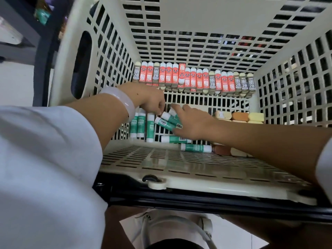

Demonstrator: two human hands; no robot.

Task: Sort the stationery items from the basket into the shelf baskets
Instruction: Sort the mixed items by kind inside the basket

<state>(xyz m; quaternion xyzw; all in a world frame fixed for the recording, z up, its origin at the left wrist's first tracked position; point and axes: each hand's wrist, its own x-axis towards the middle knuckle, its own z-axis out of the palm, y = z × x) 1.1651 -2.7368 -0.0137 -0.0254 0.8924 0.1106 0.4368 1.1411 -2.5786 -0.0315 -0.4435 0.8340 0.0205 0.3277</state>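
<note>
Erasers (194,79) line the basket's (179,178) far wall; right hand (192,123) clasps several glue sticks (167,121); left hand's (152,101) curled fingertips touch them; more glue sticks remain.

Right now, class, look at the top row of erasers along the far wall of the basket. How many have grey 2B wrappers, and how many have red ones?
Grey 2B erasers: 6
Red erasers: 13
Total: 19, counting the top row only; more lie stacked beneath, too hidden to count.
</note>
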